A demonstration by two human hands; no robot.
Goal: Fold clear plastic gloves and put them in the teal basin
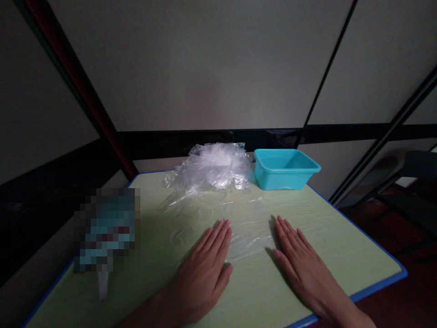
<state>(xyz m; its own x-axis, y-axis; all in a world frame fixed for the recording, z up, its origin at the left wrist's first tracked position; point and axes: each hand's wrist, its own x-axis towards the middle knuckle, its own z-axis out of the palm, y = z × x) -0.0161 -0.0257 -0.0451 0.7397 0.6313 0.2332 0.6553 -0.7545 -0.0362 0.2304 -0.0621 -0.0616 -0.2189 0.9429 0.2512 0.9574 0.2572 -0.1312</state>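
My left hand (pixel 205 269) lies flat on the pale green table (pixel 341 246), palm down, fingers stretched out together. My right hand (pixel 300 264) lies flat the same way a little to its right. Between the two hands a thin clear plastic sheet (pixel 249 228) is spread on the tabletop, with the fingertips of both hands at its edges. Neither hand holds anything. Farther back sits a crumpled pile of clear plastic gloves or bags (pixel 211 171).
A turquoise plastic tub (pixel 285 168) stands at the back right of the table beside the pile. A blurred-out object (pixel 107 230) sits at the left edge. The table has a blue rim, with a wall behind and a dark chair (pixel 409 177) at the right.
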